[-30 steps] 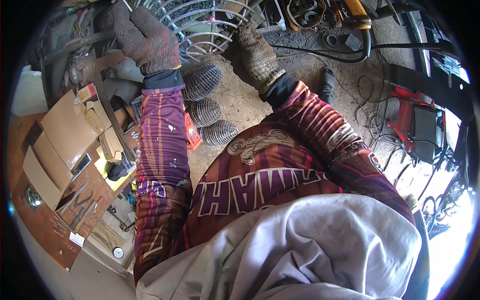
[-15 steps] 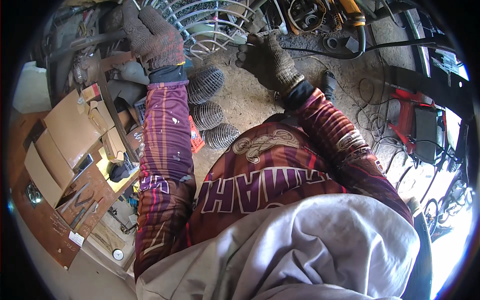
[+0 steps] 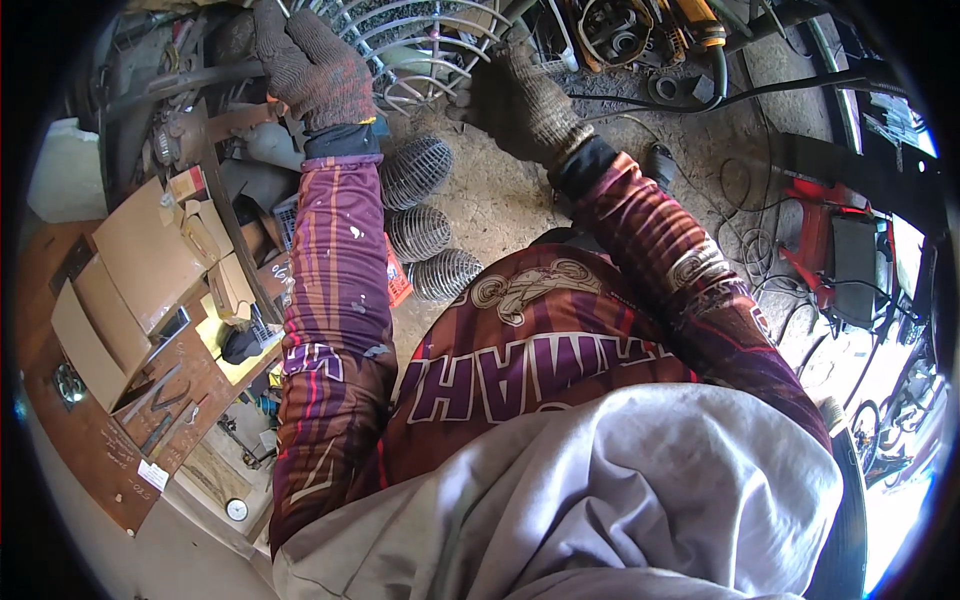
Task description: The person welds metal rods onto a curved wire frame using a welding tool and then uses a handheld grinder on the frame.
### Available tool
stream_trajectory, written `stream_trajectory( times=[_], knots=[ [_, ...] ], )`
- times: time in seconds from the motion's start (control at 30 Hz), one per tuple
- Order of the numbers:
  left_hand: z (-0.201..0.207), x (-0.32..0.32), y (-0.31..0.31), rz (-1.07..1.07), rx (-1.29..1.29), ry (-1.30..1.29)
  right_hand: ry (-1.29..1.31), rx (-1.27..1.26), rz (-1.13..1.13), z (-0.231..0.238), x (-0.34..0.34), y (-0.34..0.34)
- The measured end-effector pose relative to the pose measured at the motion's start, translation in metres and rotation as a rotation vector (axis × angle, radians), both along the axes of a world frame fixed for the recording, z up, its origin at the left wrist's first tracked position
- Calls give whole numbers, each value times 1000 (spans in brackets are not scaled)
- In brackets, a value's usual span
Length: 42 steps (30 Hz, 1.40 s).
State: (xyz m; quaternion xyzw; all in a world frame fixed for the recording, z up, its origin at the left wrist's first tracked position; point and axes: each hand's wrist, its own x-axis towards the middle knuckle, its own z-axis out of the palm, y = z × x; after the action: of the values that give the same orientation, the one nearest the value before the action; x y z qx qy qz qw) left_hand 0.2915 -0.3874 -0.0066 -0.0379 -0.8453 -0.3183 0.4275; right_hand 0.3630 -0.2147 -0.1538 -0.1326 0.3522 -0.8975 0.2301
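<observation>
A round frame of curved metal wires (image 3: pixel 425 42) lies at the top centre, cut off by the picture's edge. My left hand (image 3: pixel 322 78), in a knitted grey-and-red work glove, is at its left side, closed on a thin metal rod (image 3: pixel 285 8) of which only a short piece shows. My right hand (image 3: pixel 525 105), in a dark soiled knitted glove, is at the frame's right edge, fingers curled against the rim; the fingertips are partly hidden in shadow. Several coiled-wire cages (image 3: pixel 417 172) stand below the frame, beside my left forearm.
A cardboard box (image 3: pixel 150 260) stands on a brown board (image 3: pixel 85 470) at left, with hand tools nearby. A yellow power tool (image 3: pixel 700 25) and its black cable (image 3: pixel 740 98) lie upper right. Loose cables (image 3: pixel 750 240) and a red metal stand (image 3: pixel 812 240) are at right.
My right hand has moved up and left to the wire frame's rim, its fingers curling. My left hand has shifted slightly right, with the rod still in it.
</observation>
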Motion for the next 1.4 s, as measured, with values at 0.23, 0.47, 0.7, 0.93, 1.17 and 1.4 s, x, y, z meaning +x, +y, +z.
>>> stream_trajectory(
  times=[0.23,0.47,0.7,0.93,1.17,1.4],
  knots=[
    [-13,-9,-37,-231,462,-122,428,235,-338,-44,-2,-39],
    [0,-6,-9,-186,297,-160,195,476,-332,-16,-3,-21],
    [12,6,14,-19,-18,-47,-327,-203,-53,11,-1,-14],
    [13,10,6,7,-100,-197,-548,-341,200,0,38,43],
    [24,52,-3,-321,586,-168,-688,-2,130,-34,118,93],
    [-16,217,24,-188,715,-561,-711,458,-53,-17,128,111]
  ],
)
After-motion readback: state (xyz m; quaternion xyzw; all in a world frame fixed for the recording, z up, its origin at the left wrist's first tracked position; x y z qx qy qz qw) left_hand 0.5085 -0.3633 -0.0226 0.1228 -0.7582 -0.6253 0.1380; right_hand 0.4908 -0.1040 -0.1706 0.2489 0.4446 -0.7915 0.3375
